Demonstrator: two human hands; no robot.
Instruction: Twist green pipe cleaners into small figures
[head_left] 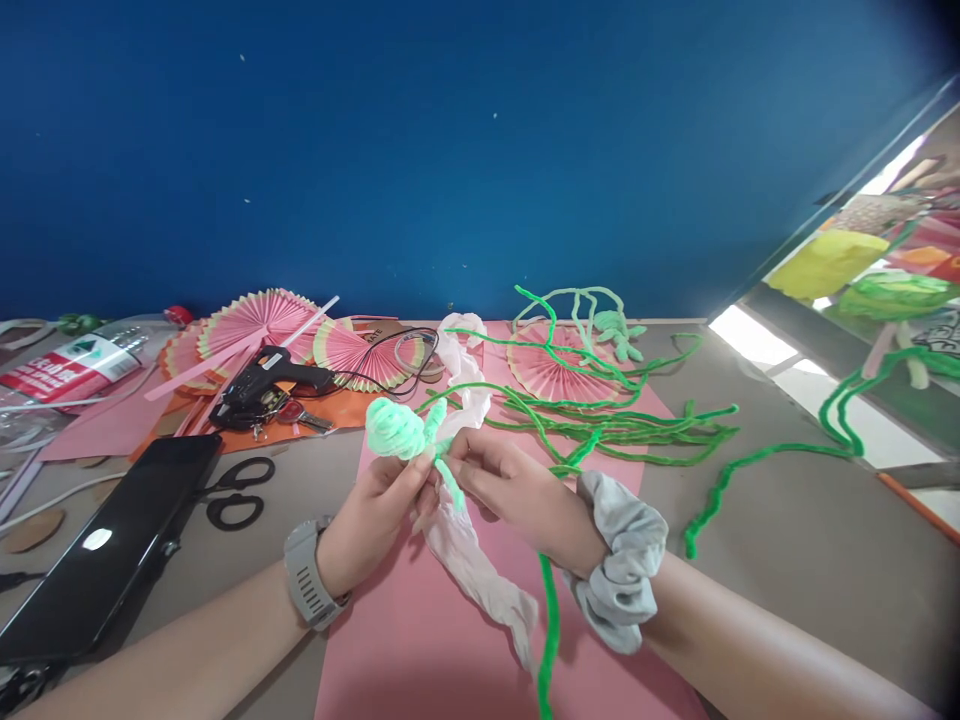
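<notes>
Between my two hands is a mint-green pipe-cleaner flower (395,428) with a rounded, coiled head and short bent pieces at its base. My left hand (382,505) pinches it just below the head. Fingers of my right hand (517,490) are closed at the base, by a short mint strand; exactly what they grip is partly hidden. A strip of white crepe paper (480,580) hangs beneath my hands over the pink sheet (390,640). Bright green pipe cleaners (660,430) lie beyond my right hand, and one runs down under my right wrist.
To the left lie a black phone (112,550), black-handled scissors (236,508), a glue gun (262,385), keys (300,412) and a plastic bottle (82,365). Pink paper fans (259,325) rest near the blue wall (480,150). Another mint pipe-cleaner piece (619,335) sits at the back right.
</notes>
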